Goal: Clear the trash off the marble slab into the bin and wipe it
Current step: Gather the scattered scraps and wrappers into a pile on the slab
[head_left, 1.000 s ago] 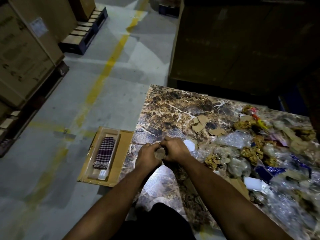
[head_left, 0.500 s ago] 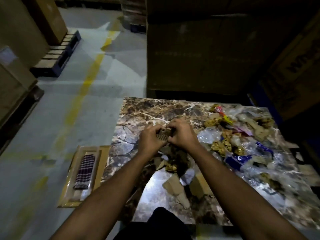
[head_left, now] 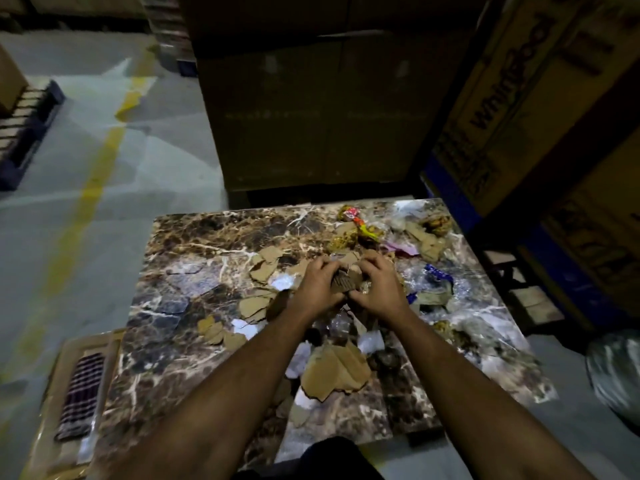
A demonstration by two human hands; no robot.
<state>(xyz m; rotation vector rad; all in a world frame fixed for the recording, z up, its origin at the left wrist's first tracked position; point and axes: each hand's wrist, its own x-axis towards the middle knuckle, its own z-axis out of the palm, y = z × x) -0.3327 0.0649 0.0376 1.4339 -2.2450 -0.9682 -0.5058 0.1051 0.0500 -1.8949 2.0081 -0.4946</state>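
Note:
A brown veined marble slab lies in front of me, littered with torn cardboard scraps, white paper bits, clear plastic wrap and coloured wrappers. Over the slab's middle, my left hand and my right hand are pressed together, both gripping a crumpled piece of corrugated cardboard. A checked cloth lies on flat cardboard on the floor to the slab's left. A grey plastic bag, possibly the bin liner, shows blurred at the right edge.
Tall cardboard boxes stand just behind the slab, and more printed boxes rise at the right. A blue pallet sits far left. A yellow line runs along the grey concrete floor on the left.
Both hands, still together on the cardboard piece, have moved farther across the slab toward the trash pile. My view has swung right, bringing the grey bag into sight.

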